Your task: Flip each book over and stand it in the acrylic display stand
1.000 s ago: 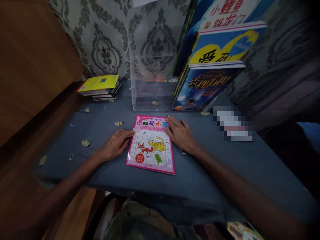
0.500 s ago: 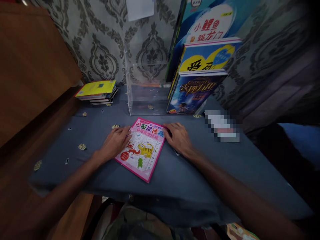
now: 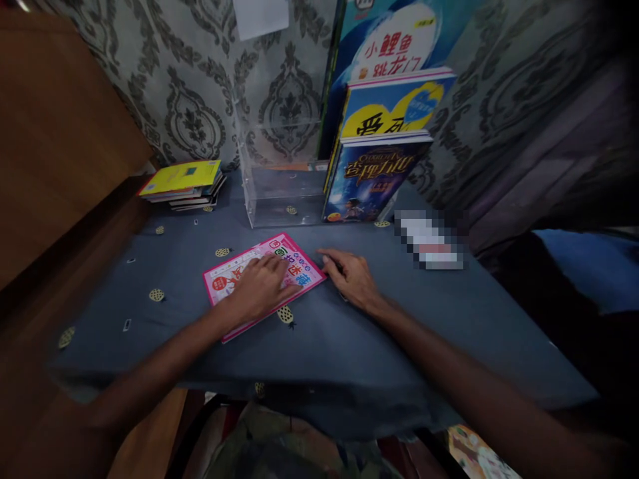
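Observation:
A pink-bordered picture book lies turned at an angle on the grey-blue tablecloth. Across its cover rests my left hand, palm down with the fingers stretched out and the thumb apart, hiding the middle of the cover. My right hand is at the book's right corner, its index finger extended and the other fingers loosely bent. It grips nothing; whether a fingertip touches the corner I cannot tell.
Behind the book stands a clear acrylic rack with several upright books at its right side. A stack of books lies at the back left. A blurred-out flat object sits on the right. A wooden panel borders the left.
The book has turned clockwise, its top now pointing right. My left hand has moved from its left edge onto the cover. My right hand has let go of the right edge.

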Demonstrator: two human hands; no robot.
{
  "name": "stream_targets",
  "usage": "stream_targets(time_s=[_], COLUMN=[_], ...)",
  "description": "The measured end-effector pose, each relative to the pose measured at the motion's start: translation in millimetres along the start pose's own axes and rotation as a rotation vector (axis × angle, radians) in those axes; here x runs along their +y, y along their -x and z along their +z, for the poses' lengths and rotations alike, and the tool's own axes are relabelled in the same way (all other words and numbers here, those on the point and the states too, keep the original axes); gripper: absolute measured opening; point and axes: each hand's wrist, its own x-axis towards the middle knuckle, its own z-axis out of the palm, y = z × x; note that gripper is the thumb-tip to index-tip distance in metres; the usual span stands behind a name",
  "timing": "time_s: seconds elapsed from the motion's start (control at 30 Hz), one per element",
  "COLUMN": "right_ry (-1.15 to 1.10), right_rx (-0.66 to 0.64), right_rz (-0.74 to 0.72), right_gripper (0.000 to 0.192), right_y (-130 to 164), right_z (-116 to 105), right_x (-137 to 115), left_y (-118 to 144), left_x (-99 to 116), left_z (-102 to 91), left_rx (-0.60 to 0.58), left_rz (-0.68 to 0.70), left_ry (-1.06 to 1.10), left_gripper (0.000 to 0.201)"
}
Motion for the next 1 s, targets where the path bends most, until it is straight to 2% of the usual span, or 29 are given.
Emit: stream_targets(time_s=[0.1, 0.23, 0.43, 0.77, 1.0], right_ry=[-0.04, -0.073, -0.105, -0.079, -0.074], right_rx=[-0.021, -0.021, -0.012, 0.006, 0.022], right_rz=[0.035, 0.055, 0.048, 0.052, 0.051], right_gripper=[0.034, 0.035, 0.034, 0.034, 0.034], right_y=[-1.1, -1.5, -2.5, -2.4, -2.6], right_z=[-3.0, -5.5, -6.3, -6.0, -7.6], right_x=[-0.8, -1.9, -0.3, 2.9, 1.3], left_y=[-1.7, -7.4, -10.9, -8.5, -9.4], left_x=[22.1, 33.3, 35.2, 26.2, 28.1], left_z=[2.7, -1.1, 0.0, 2.0, 0.8], left_rx=[-0.011, -0.055, -0.056, 0.036, 0.016], left_rz=[0.047, 0.066, 0.089, 0.114, 0.077], left_ry=[-0.031, -0.081, -0.116, -0.02, 0.005], left_gripper=[0.055, 0.037, 0.025, 0.029, 0.03])
